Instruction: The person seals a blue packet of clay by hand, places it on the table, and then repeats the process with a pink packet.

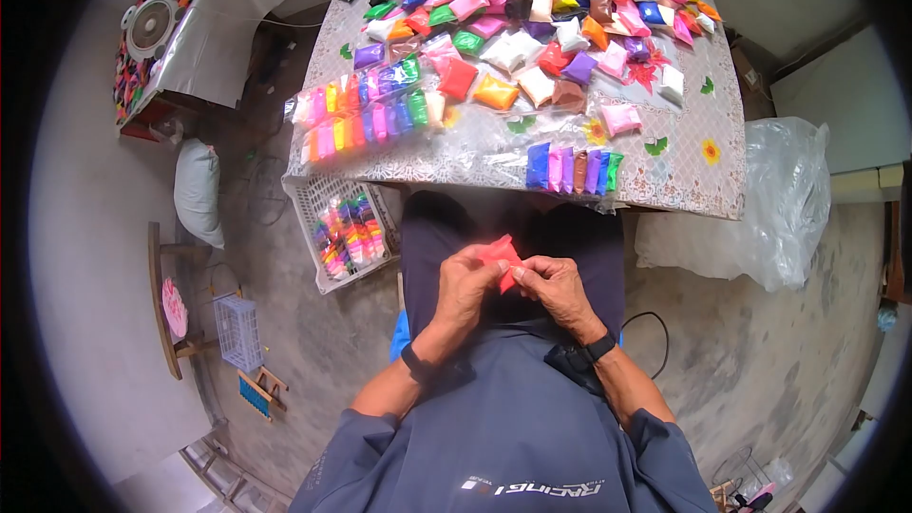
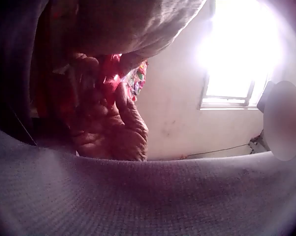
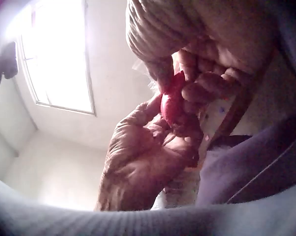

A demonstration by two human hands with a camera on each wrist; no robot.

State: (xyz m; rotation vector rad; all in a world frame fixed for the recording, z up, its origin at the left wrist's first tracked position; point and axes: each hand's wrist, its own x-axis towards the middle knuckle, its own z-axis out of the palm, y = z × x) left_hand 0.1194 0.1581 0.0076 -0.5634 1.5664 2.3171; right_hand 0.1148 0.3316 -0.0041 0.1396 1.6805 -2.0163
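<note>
A small red plastic packet (image 1: 501, 252) is held over the lap, in front of the table edge. My left hand (image 1: 460, 287) grips its left side between thumb and fingers. On the other side, my right hand (image 1: 559, 291) pinches the packet's lower right edge. Seen from the right wrist, the red packet (image 3: 172, 102) is plump and lies between both sets of fingertips. In the left wrist view the hands are dark and partly hide the packet (image 2: 110, 78). A row of blue, pink, purple, brown and green packets (image 1: 567, 171) lies at the near table edge.
Many coloured packets (image 1: 494, 90) are heaped across the far part of the lace-covered table (image 1: 703, 166). Clear bags of packets (image 1: 366, 114) lie at its left. A white basket (image 1: 302, 198) with filled bags stands below left; a large plastic bag (image 1: 784, 209) hangs at right.
</note>
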